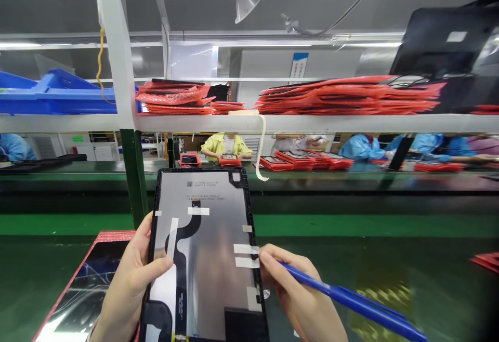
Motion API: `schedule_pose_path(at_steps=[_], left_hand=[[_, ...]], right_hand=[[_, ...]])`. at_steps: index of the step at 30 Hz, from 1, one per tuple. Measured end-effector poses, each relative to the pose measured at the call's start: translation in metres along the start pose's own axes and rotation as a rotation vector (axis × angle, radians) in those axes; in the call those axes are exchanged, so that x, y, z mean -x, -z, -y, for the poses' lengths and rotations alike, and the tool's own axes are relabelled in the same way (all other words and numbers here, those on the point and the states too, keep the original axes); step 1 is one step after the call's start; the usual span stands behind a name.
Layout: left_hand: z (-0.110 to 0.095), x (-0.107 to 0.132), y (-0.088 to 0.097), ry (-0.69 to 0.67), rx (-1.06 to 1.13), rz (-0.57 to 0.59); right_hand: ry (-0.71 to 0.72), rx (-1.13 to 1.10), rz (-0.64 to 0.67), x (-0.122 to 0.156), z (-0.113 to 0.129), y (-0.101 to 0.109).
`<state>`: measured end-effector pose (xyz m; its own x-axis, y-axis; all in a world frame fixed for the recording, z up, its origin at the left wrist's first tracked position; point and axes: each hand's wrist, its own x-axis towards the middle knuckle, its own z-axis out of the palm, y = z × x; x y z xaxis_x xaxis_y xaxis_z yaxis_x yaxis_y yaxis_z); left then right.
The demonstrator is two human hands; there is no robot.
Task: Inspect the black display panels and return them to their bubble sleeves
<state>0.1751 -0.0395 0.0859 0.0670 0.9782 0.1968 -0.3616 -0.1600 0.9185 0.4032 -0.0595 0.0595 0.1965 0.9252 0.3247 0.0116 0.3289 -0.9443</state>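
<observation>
I hold a tablet display panel (pixel 212 227) upright in front of me, its grey metal back facing me, with a black flex cable and several white tape strips on it. My left hand (pixel 130 279) grips its left edge, thumb pressed on the back. My right hand (pixel 300 292) is closed around a blue pen-like tool (pixel 351 300), its fingertips touching the white tape strips at the panel's right edge.
Another panel lies on a red bag (pixel 83 290) at lower left on the green table (pixel 390 274). A shelf (pixel 312 122) above carries stacked red bags and blue bins (pixel 54 92). A white and green post (pixel 125 123) stands left. Other workers sit across the line.
</observation>
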Motion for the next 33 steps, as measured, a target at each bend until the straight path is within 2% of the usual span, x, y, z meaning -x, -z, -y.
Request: schedule_pose_path(at_steps=[5,9,11,14,18,21,27,30,33], left_hand=[[-0.002,0.005,-0.003,0.027,-0.052,-0.054],[0.000,0.003,-0.005,0.043,-0.042,-0.038],[0.002,0.001,-0.005,0.056,-0.028,-0.014],[0.004,0.002,-0.006,0.037,-0.012,-0.035],[0.006,0.007,-0.009,0.026,-0.054,-0.053],[0.007,0.009,-0.011,0.033,-0.075,-0.055],[0.009,0.006,-0.012,0.021,-0.042,-0.052],[0.007,0.003,-0.012,0.047,0.003,-0.014],[0.006,0.000,-0.011,0.047,0.028,-0.011]], right_hand=[[0.061,0.081,0.032,-0.006,0.004,-0.002],[0.020,-0.071,0.092,-0.009,0.003,-0.001],[0.001,-0.092,0.025,-0.009,-0.002,-0.001],[0.030,-0.027,-0.131,-0.008,-0.008,-0.001],[0.083,0.231,0.030,-0.008,-0.002,-0.002],[0.108,0.346,0.023,-0.008,0.004,-0.002],[0.117,0.308,-0.035,-0.008,0.002,-0.005],[0.131,0.176,0.023,-0.007,0.001,-0.004],[0.127,0.183,0.113,-0.006,0.003,0.000]])
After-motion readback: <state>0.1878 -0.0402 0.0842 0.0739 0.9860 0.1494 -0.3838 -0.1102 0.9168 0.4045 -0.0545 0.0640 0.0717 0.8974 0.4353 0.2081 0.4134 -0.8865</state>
